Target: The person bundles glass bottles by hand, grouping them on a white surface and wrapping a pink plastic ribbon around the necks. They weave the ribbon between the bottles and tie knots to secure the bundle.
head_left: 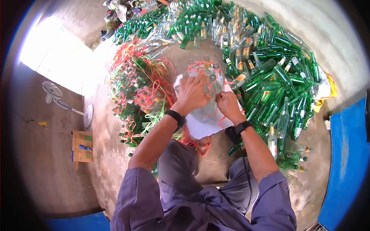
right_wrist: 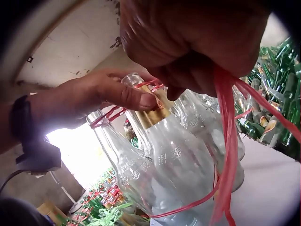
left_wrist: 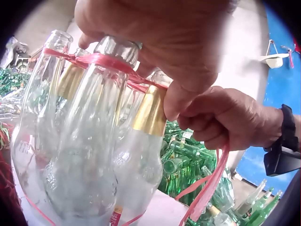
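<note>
A person sits on a concrete floor [head_left: 216, 161] with a cluster of clear bottles [head_left: 202, 82] standing upright on a white sheet [head_left: 204, 125] in front of the knees. Red string [left_wrist: 101, 60] runs round the bottle necks, binding them into one bundle, and more of it loops round the bodies lower down.

The left hand [head_left: 191, 94] lies over the bottle tops, fingers [left_wrist: 181, 101] bent down over the necks and pressing on the string; one fingertip rests against a neck with a gold foil collar [left_wrist: 150, 110]. The right hand [head_left: 227, 104] sits just beside the bundle on the right, fingers [left_wrist: 211, 127] curled tight round a strand of the red string, which hangs down from the fist in a loose band [right_wrist: 228, 155]. The two hands almost touch.

To the right and behind lies a big heap of green bottles [head_left: 269, 77], mostly on their sides. To the left are bundles already tied [head_left: 135, 96] with red and green string, packed close together. Farther left stand a fan [head_left: 54, 94] and a cardboard box [head_left: 81, 148]. A blue panel [head_left: 347, 161] shows at the right edge. Each wrist carries a black strap [head_left: 177, 117].
</note>
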Tool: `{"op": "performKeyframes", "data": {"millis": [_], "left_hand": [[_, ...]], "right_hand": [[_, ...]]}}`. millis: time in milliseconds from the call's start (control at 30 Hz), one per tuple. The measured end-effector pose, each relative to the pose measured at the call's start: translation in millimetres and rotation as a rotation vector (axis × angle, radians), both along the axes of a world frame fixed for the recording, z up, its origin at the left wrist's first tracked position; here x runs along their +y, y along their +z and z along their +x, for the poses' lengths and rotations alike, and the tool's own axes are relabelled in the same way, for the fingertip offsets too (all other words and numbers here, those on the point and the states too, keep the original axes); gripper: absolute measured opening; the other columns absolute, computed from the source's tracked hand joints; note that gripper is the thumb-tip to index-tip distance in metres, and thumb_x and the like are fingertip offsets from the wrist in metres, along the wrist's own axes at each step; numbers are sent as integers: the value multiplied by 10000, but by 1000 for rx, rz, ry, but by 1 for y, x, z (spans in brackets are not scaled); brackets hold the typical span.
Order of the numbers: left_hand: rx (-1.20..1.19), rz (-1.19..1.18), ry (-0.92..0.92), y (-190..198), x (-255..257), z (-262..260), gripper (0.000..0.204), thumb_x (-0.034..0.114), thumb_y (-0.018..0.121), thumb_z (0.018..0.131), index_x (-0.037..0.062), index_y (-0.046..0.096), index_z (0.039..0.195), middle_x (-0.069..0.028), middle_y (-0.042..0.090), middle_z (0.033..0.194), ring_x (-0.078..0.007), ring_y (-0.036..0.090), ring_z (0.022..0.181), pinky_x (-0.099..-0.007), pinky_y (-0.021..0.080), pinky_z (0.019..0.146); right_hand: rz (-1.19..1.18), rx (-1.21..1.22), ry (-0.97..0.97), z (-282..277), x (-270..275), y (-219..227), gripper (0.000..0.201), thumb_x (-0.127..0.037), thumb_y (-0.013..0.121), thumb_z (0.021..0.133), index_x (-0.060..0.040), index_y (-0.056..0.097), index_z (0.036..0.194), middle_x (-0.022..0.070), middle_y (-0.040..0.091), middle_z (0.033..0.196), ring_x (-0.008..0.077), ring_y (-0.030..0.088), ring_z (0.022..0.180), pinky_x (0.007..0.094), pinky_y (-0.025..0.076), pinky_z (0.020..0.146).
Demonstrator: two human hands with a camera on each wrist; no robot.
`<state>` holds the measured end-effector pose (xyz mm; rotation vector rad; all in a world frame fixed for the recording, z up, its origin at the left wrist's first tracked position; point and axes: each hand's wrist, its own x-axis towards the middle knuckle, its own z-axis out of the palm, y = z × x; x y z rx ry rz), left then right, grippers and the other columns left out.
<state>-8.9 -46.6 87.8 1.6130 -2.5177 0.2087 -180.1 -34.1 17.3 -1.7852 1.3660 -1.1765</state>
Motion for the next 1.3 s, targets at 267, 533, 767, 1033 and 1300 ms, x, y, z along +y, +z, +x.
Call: {"op": "performKeyframes", "data": {"millis": [267,533,767,1033,1300], "left_hand": [[40,-110,4,-6,0,0,695,358,762,667,102,591,1291,-129,402,1518,-271,559,1159,-566,350,984],[56,-3,40,2,0,-1,754,392,757,690,109,540,1355,-107,366,1552,-288,519,1235,-629,331,1007],[85,99,71,3,1,0,806,411,744,708,116,495,1416,-71,301,1599,-297,473,1302,-691,288,1060],[137,15,33,-4,2,4,718,365,747,690,133,567,1345,-92,394,1538,-285,519,1235,-600,337,1009],[157,-205,-162,-5,8,11,537,280,752,743,207,650,1265,-86,485,1473,-279,501,1263,-571,332,1051]], "right_hand": [[6,-27,31,2,2,-9,220,-110,610,851,54,633,706,298,584,699,471,608,683,481,505,621],[7,30,2,-4,9,1,229,-120,600,870,42,637,713,297,575,698,470,605,674,467,500,597],[27,34,9,-8,17,9,241,-134,604,878,40,638,715,290,578,688,460,589,629,461,476,574],[193,-193,85,-11,22,17,275,-165,582,894,47,685,752,88,544,547,168,461,450,323,386,487],[709,-553,104,-10,24,37,270,-162,570,945,40,662,792,-51,402,547,54,307,424,247,225,414]]}}
